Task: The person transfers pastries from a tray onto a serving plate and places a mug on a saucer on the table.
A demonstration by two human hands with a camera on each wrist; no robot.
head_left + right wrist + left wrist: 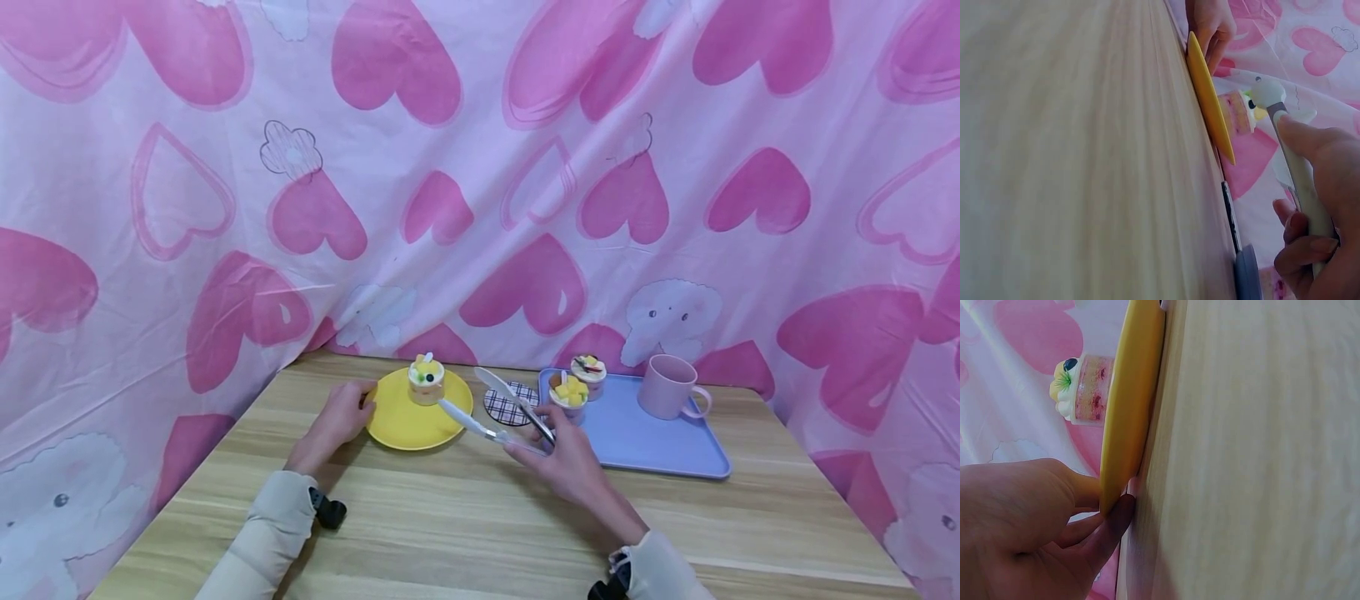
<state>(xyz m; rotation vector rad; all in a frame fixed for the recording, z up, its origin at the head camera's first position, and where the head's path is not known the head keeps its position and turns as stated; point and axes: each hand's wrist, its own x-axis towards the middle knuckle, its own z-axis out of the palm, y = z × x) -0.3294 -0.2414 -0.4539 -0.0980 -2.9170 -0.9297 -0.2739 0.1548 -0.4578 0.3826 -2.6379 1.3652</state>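
Note:
My left hand (337, 421) pinches the left rim of a yellow plate (412, 433). In the left wrist view the thumb lies over the rim, with a finger beneath it. A small layered dessert cup (426, 385), topped with cream and yellow fruit pieces, stands upright toward the back of that plate. White-tipped tongs (465, 418) are held in my right hand (566, 467), their two arms spread apart. Nothing sits between their tips, which are near the plate's right side. From the right wrist, the thumb rests along one pale tong handle (1302, 181).
A blue tray (652, 450) lies on the right of the wooden table (450, 533). It carries two more dessert cups (567, 397) at its left and a pink mug (664, 390). Between plate and tray is a round checkered coaster (497, 408). A heart-printed curtain (435, 283) hangs behind.

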